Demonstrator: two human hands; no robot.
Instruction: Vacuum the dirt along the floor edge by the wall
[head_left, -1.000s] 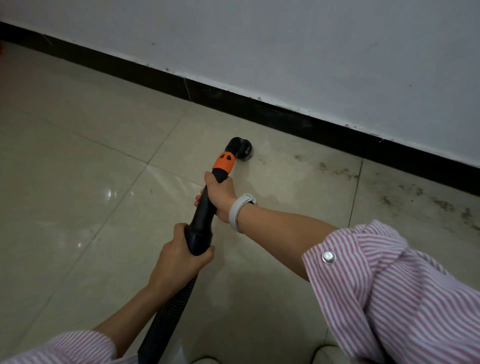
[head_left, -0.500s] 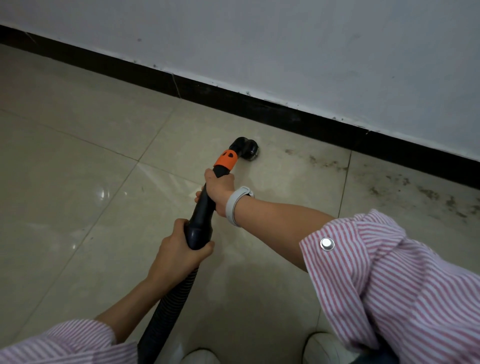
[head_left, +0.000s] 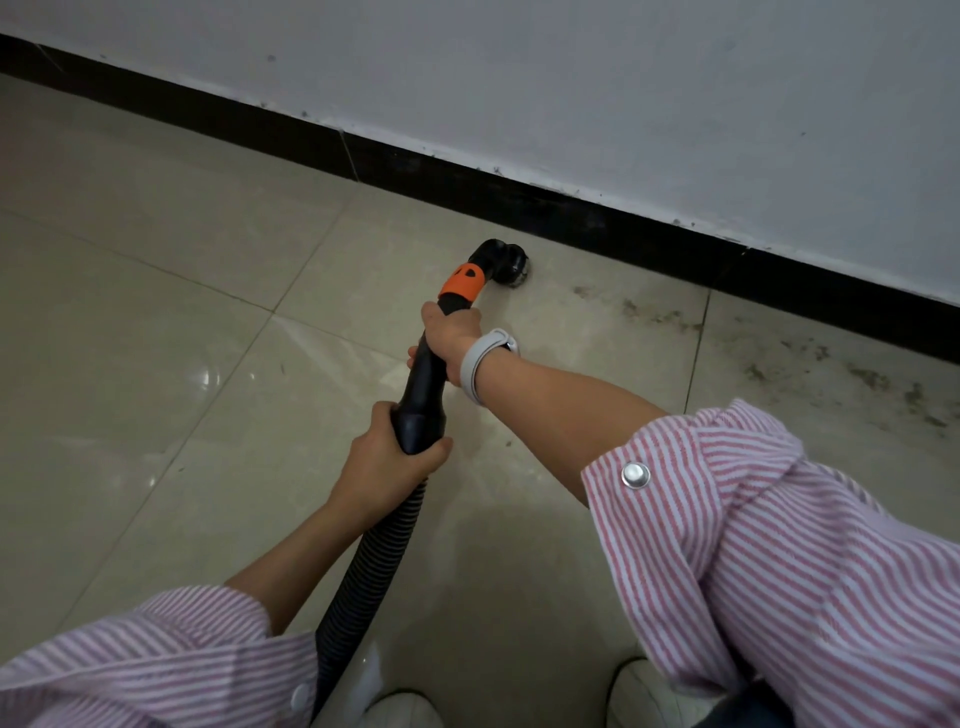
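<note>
I hold a black vacuum wand (head_left: 423, 387) with an orange collar (head_left: 462, 283). Its round brush nozzle (head_left: 511, 265) sits on the beige tile floor, a short way from the black baseboard (head_left: 597, 218). My right hand (head_left: 449, 332), with a grey wristband, grips the wand just below the collar. Lower down, my left hand (head_left: 387, 465) grips the wand where the ribbed hose (head_left: 374, 561) joins it. Dark dirt specks (head_left: 649, 312) lie on the tiles right of the nozzle, and more dirt (head_left: 878, 382) spreads along the baseboard further right.
The white wall (head_left: 623, 93) rises above the baseboard. Tile joints cross the floor (head_left: 156, 312). My white shoes (head_left: 641, 693) show at the bottom edge, between my striped sleeves.
The nozzle has slid to the right and closer to the baseboard, toward the dirt. Both hands have kept their grip on the wand.
</note>
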